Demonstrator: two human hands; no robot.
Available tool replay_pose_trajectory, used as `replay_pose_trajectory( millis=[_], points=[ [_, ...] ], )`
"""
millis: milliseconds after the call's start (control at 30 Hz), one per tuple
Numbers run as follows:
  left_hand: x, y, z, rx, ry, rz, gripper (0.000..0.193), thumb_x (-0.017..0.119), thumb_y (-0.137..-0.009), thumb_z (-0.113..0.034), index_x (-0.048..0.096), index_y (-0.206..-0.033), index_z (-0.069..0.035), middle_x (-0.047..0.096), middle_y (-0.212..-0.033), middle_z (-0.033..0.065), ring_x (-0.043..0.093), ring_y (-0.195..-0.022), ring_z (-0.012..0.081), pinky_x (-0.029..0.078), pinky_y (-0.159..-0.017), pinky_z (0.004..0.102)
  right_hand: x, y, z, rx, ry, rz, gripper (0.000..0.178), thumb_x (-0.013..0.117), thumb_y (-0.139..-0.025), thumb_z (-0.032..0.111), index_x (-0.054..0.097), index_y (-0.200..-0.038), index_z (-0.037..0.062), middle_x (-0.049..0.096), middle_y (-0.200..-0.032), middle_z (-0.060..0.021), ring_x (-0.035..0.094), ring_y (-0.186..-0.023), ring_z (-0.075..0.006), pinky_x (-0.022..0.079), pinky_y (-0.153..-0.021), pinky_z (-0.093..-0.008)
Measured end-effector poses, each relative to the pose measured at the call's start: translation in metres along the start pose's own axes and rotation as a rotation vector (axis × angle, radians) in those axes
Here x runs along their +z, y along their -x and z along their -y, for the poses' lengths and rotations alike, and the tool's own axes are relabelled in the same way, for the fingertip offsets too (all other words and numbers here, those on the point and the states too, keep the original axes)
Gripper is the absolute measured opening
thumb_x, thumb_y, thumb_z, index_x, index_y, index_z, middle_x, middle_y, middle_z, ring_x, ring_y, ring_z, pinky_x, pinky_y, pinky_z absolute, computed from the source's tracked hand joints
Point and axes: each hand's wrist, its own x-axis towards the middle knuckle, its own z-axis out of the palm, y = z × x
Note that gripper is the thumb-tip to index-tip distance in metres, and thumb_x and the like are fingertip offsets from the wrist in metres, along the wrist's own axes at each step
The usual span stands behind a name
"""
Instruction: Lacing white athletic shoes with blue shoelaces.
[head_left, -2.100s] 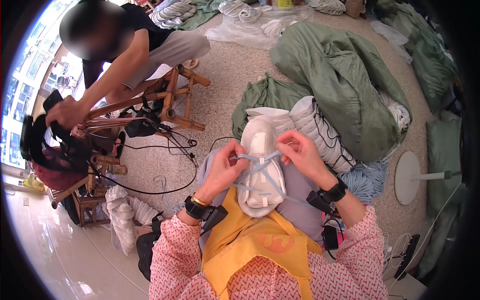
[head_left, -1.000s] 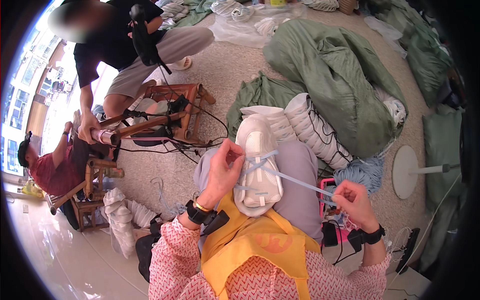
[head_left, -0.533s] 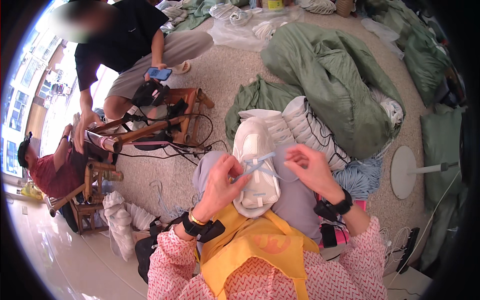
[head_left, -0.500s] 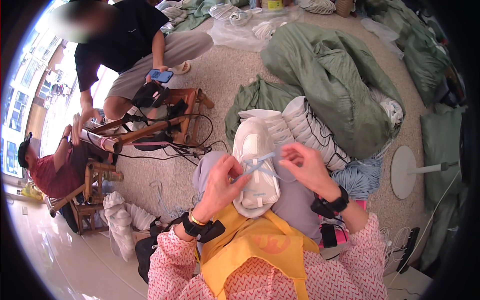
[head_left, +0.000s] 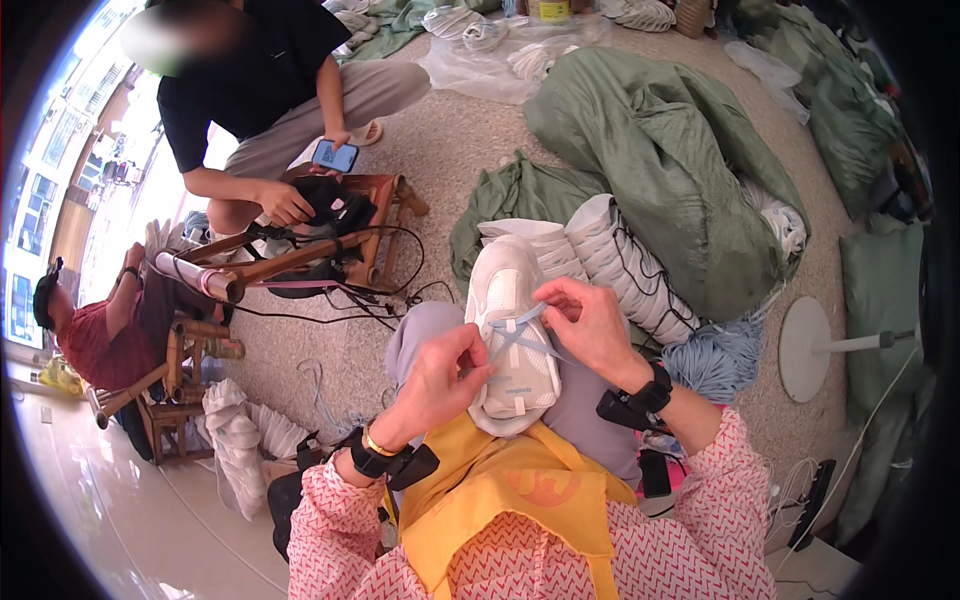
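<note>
A white sneaker [head_left: 508, 285] rests on my lap, its toe pointing away from me. A light blue shoelace [head_left: 518, 338] crosses over its front in an X. My right hand [head_left: 590, 325] pinches the lace on the right side, close to the upper crossing. On the left edge of the shoe, my left hand [head_left: 446, 368] has thumb and forefinger pressed together on the lace, lower down; the fingers partly hide its end. A yellow apron [head_left: 520, 480] lies beneath the heel.
Stacked white shoe uppers [head_left: 625, 265] and a bundle of light blue laces [head_left: 715, 357] lie ahead right, beside a large green sack [head_left: 650, 150]. A bamboo stool [head_left: 385, 230] with black cables stands ahead left. A co-worker holding a phone [head_left: 334, 156] leans over it; another sits farther left.
My right hand has moved left onto the lace and closed on it. My left hand has shifted slightly down. The co-worker's free hand has come over to the stool.
</note>
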Motion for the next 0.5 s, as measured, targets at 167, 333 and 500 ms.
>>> replay_pose_trajectory(
  millis=[167, 333, 500],
  points=[
    [-0.019, 0.014, -0.016, -0.007, -0.051, 0.093, 0.017, 0.073, -0.086, 0.000, 0.056, -0.086, 0.000, 0.057, -0.075, 0.0066, 0.055, -0.065, 0.0182, 0.043, -0.058, 0.0326, 0.005, 0.002, 0.006, -0.038, 0.029, -0.002, 0.015, 0.069, -0.091, -0.002, 0.073, -0.105, -0.0030, 0.077, -0.091, -0.0094, 0.075, -0.082, -0.0144, 0.061, -0.074, -0.0289],
    [-0.069, 0.036, -0.029, -0.004, -0.013, 0.348, 0.021, 0.077, -0.086, 0.001, 0.056, -0.084, -0.002, 0.058, -0.076, 0.0046, 0.057, -0.071, 0.0189, 0.045, -0.066, 0.0314, 0.003, 0.010, 0.006, -0.092, 0.043, 0.014, 0.013, 0.072, -0.092, 0.001, 0.073, -0.104, -0.0018, 0.076, -0.088, -0.0088, 0.073, -0.079, -0.0143, 0.059, -0.072, -0.0284],
    [-0.071, 0.040, -0.022, -0.077, -0.019, 0.270, 0.018, 0.075, -0.086, 0.002, 0.057, -0.087, -0.001, 0.056, -0.078, 0.0039, 0.055, -0.072, 0.0144, 0.045, -0.065, 0.0310, -0.001, 0.025, 0.007, -0.098, 0.075, 0.040, 0.012, 0.075, -0.091, 0.004, 0.073, -0.102, -0.0013, 0.074, -0.091, -0.0081, 0.070, -0.076, -0.0132, 0.056, -0.067, -0.0266]
  ],
)
